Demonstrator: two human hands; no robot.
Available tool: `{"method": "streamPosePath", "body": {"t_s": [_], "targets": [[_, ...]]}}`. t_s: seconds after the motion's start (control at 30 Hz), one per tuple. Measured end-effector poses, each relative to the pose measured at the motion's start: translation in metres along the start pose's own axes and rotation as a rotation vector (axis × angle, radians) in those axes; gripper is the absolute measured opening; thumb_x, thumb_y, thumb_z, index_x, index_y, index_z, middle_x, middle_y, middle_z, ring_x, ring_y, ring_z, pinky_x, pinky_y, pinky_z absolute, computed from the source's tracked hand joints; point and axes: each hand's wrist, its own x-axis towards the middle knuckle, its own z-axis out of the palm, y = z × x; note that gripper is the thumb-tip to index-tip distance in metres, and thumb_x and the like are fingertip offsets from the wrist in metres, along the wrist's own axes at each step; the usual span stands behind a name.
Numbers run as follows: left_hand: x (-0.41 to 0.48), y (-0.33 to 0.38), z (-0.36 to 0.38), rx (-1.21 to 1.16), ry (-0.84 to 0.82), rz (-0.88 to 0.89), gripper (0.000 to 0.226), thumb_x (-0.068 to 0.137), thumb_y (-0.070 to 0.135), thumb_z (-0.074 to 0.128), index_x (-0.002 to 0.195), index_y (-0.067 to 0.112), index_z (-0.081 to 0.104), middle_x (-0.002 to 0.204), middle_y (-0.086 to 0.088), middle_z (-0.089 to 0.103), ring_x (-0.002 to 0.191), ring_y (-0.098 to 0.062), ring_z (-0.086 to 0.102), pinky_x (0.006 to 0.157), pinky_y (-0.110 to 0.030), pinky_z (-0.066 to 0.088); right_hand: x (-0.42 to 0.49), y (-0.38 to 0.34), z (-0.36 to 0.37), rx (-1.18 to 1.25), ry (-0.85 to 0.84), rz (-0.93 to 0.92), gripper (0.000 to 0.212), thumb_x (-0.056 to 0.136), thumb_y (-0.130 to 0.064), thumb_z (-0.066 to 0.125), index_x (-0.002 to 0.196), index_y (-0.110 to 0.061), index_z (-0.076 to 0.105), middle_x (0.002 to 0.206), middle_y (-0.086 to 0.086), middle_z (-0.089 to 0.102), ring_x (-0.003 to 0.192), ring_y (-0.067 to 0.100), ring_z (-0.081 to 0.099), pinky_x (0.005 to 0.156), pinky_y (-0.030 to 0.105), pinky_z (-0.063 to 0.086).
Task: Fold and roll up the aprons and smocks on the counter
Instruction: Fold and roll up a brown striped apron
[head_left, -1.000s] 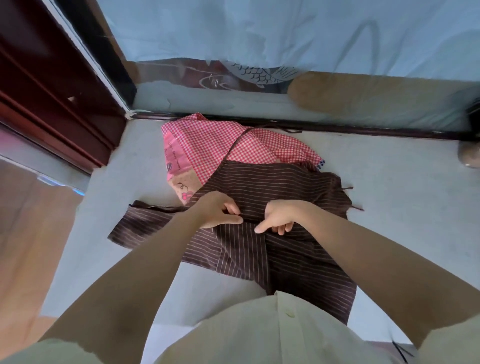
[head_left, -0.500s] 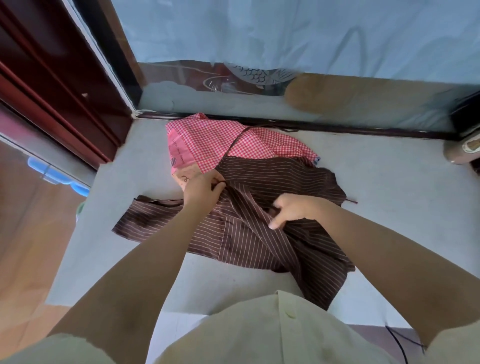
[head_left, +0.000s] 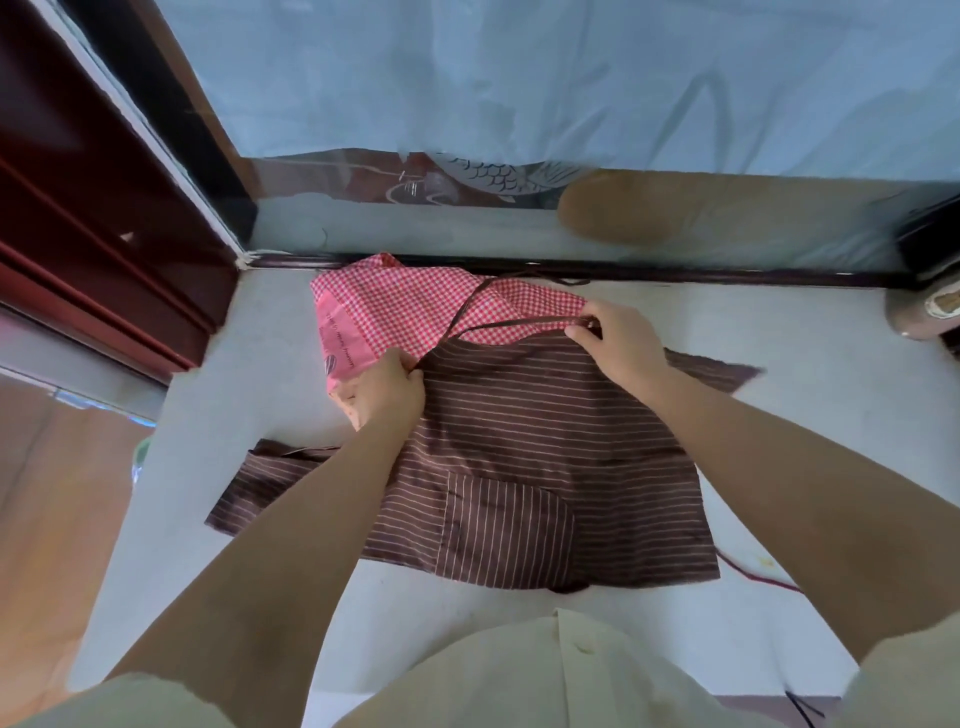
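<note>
We log one brown striped apron (head_left: 545, 441) lying flat on the grey counter (head_left: 208, 364), front side up, stripes running across. Its pocket (head_left: 504, 525) sits at the lower middle, with stripes running the other way.

Left hand (head_left: 384, 389): at the apron's upper left corner. Fingers curled with the thumb on top, gripping the cloth edge there. The knuckles rest partly on the pink checked apron (head_left: 405, 306).

Right hand (head_left: 618, 338): at the upper right corner. Thumb and curled fingers pinch the thin dark strap (head_left: 519, 325) where it meets the top edge. The strap runs taut from this hand leftward across the pink cloth; a second length slants from near the left hand up toward the back of the counter.

The pink checked apron lies under the brown one's top edge, bunched against the ledge below the window (head_left: 519, 78). It has a plain pink panel with print on its left side; we cannot read the print.

A brown striped flap (head_left: 270, 483) reaches out to the left under the left forearm, and a smaller one (head_left: 717, 369) shows beyond the right wrist. A thin red cord (head_left: 753, 571) lies on the counter just beside the apron's lower right corner. A rounded brownish object (head_left: 924, 312) stands at the far right edge; we cannot tell what it is.

The person's pale shirt (head_left: 545, 675) fills the bottom of the view.
</note>
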Motion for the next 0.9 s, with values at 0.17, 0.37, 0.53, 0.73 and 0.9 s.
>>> {"method": "streamPosePath", "body": {"t_s": [0.17,0.37,0.53,0.73,0.9], "targets": [[0.024,-0.006,0.008,0.057,-0.158,-0.076,0.008,0.077,0.031,0.056,0.083,0.032,0.061,0.093,0.002,0.066,0.102,-0.028,0.057,0.112,-0.057,0.021,0.023,0.005,0.03,-0.152,-0.277,0.019,0.02,0.093,-0.038,0.061,0.095,-0.018,0.06,0.094,0.001,0.065,0.087,0.02,0.061,0.076,0.033,0.046],[0.039,0.01,0.016,-0.207,-0.245,0.059,0.016,0.086,0.028,0.066,0.097,0.016,0.068,0.088,0.001,0.064,0.09,-0.023,0.061,0.08,-0.033,0.047,0.038,0.012,0.042,0.017,-0.184,-0.055,0.022,0.096,-0.028,0.058,0.11,-0.012,0.063,0.104,0.003,0.067,0.096,0.019,0.062,0.083,0.028,0.046],[0.045,0.007,0.024,-0.143,-0.203,0.02,0.013,0.081,0.014,0.065,0.093,0.012,0.063,0.086,-0.007,0.063,0.089,-0.03,0.061,0.076,-0.033,0.044,0.036,0.028,0.045,0.085,-0.31,-0.021,0.024,0.094,-0.036,0.059,0.107,-0.016,0.061,0.097,-0.002,0.064,0.089,0.015,0.06,0.08,0.029,0.048],[0.05,0.01,0.032,-0.048,-0.131,0.015,0.014,0.083,0.024,0.066,0.092,0.014,0.064,0.1,-0.011,0.066,0.093,-0.029,0.06,0.078,-0.037,0.049,0.026,0.051,0.028,0.015,-0.394,0.043,0.026,0.092,-0.03,0.057,0.116,-0.019,0.058,0.104,-0.007,0.058,0.096,0.015,0.058,0.09,0.034,0.05],[0.049,0.018,0.039,-0.014,-0.106,-0.021,0.02,0.086,0.017,0.063,0.104,0.01,0.064,0.104,-0.011,0.067,0.098,-0.029,0.06,0.079,-0.034,0.045,0.021,0.087,0.008,-0.315,-0.332,0.172,0.015,0.097,-0.029,0.048,0.103,-0.021,0.06,0.092,0.001,0.065,0.093,0.024,0.062,0.105,0.044,0.034]]}}
